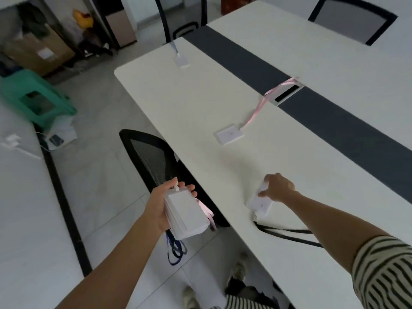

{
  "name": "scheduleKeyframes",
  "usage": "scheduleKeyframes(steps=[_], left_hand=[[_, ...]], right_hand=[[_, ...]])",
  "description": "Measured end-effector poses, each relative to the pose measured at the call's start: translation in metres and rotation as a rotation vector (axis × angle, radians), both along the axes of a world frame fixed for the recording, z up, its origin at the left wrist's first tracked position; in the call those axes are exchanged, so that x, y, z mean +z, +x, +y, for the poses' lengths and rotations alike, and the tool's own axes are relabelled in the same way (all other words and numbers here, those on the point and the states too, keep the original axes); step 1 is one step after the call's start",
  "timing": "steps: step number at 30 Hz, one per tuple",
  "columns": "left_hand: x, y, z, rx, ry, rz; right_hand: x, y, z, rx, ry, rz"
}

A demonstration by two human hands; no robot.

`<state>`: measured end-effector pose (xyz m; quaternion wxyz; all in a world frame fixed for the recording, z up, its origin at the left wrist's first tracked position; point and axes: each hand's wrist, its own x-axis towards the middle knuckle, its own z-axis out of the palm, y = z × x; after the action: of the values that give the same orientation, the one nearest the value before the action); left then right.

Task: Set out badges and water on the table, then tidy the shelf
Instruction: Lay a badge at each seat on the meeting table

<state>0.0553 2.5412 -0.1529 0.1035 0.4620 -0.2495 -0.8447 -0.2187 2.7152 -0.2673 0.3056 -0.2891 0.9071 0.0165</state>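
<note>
A person's left hand [163, 204], palm up at seven o'clock just off the table's edge, grips a stack of badges [189, 217], while the outstretched right hand [278, 188] at five o'clock pinches a black-lanyard badge [260, 205] lying on the white table [178, 103].

Smooth matt white table [200, 103], glossy clear plastic badges [188, 216], pink cloth lanyard [256, 110], black mesh chair [149, 157].
</note>
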Motion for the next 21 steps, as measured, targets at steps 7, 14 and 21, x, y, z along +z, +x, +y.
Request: scheduleKeyframes(steps=[7,14,21], left_hand=[[0.014,0.027,-0.034,-0.039,-0.01,0.128],[0.033,0.072,-0.074,-0.124,-0.056,0.21],[0.049,0.113,-0.107,-0.095,-0.051,0.291]], right_hand=[[0.076,0.016,-0.077,-0.224,-0.381,-0.138],[0.179,0.097,-0.144,-0.338,-0.714,-0.256],[0.234,0.183,-0.193,-0.447,-0.917,-0.447]])
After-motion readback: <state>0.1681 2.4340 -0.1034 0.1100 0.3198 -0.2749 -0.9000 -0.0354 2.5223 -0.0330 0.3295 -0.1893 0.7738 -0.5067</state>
